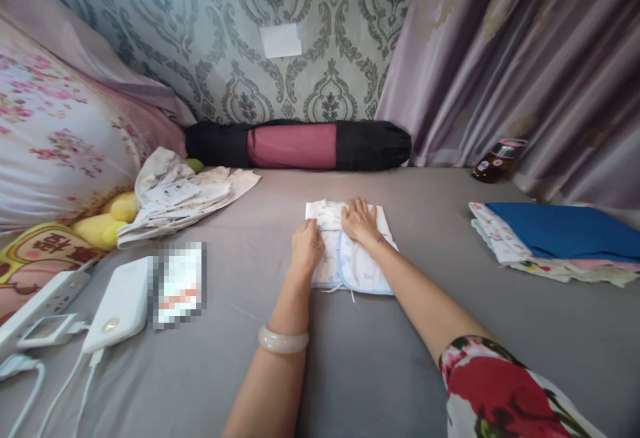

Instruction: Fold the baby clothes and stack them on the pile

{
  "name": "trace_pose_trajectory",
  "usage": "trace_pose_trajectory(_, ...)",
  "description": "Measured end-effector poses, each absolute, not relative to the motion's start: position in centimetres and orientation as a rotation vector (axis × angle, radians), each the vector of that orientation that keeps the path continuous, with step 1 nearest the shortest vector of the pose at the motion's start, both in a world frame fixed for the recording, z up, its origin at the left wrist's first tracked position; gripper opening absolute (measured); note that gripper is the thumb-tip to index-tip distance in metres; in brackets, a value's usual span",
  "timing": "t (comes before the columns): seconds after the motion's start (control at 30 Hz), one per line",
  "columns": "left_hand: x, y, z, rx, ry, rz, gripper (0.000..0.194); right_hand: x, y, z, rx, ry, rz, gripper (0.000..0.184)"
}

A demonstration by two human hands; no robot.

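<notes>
Looks like thin, soft, matt cloth in the garment [360,266], with cloth binding [370,291] along its edge, and like faintly creased, matt cloth in the sheet [240,318]. Shows satiny sheen in the curtain [450,58], dull fabric in the long roll [295,146] and flat, matt cloth in the folded blue piece [570,230]. Reads as smooth plastic in the power strip [60,298] and white device [120,298], as polished, stone-like gloss on the bangle [283,341], and as glassy shine on the dark bottle [487,169].

From my end I see a far wall [330,45] papered in grey scrollwork. Mauve curtains [465,58] hang in folds at right; a grey sheet [190,385] spreads near.
</notes>
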State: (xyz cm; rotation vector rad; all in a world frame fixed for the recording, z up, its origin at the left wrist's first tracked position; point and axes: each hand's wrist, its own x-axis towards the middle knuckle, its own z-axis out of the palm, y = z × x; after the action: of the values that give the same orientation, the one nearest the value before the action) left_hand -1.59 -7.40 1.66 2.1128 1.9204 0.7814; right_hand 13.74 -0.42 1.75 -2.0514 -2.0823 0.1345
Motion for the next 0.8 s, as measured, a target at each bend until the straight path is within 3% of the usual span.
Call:
trace_pose_trajectory(0.4, -1.2, -8.0, 0.8, 2.223, 1.977, 0.615, 0.032, 14.3, -1.1, 2.3, -1.953, -2.091, 0.281, 0.057)
trace_pose_trajectory(0.8, -0.9, -8.6, 1.1, 2.262, 2.063, 0.573, 0.033, 14.3, -10.1, 2.2, -1.675, -2.379, 0.247, 0.058)
